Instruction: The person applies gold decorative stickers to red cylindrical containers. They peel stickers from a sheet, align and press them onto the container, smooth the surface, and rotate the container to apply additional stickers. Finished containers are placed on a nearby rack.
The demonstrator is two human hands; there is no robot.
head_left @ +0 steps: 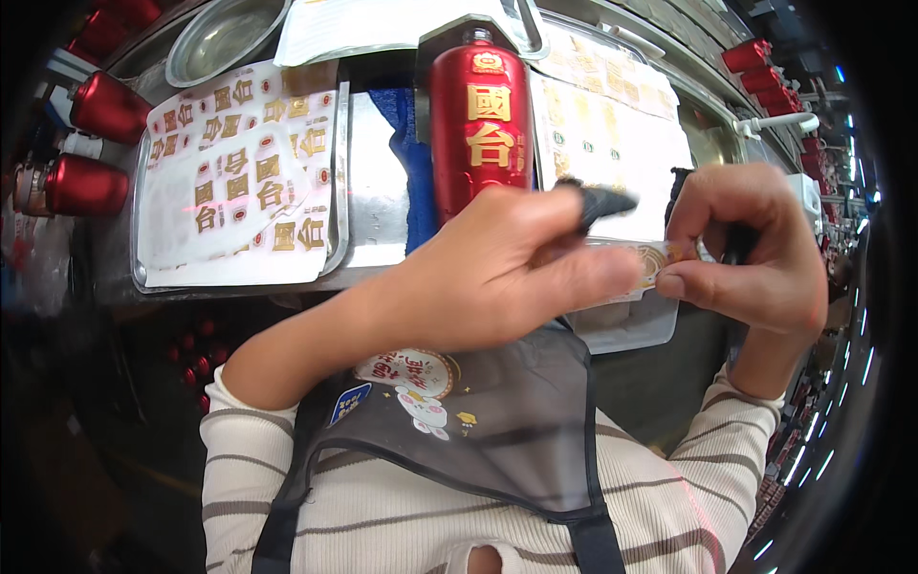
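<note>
My right hand (755, 253) pinches the edge of a small pale decal (652, 266) with a gold round pattern between thumb and fingertip. My left hand (521, 263) reaches across from the left and grips the same decal at its other side; its thumb lies over part of it. Black finger cots (604, 205) cover at least one fingertip on each hand. Beyond my left hand, a shiny red bottle (480, 115) with gold lettering lies in a dark holder (426, 57), its neck pointing away. The left hand hides the bottle's lower end.
Left of the bottle, a metal tray (341, 230) carries sheets of gold decals (229, 172), beside a blue cloth (409, 124). More decal sheets (612, 143) lie at right. A translucent tub (626, 325) sits below my hands. Red bottles (86, 187) stand at far left, near a metal bowl (225, 43).
</note>
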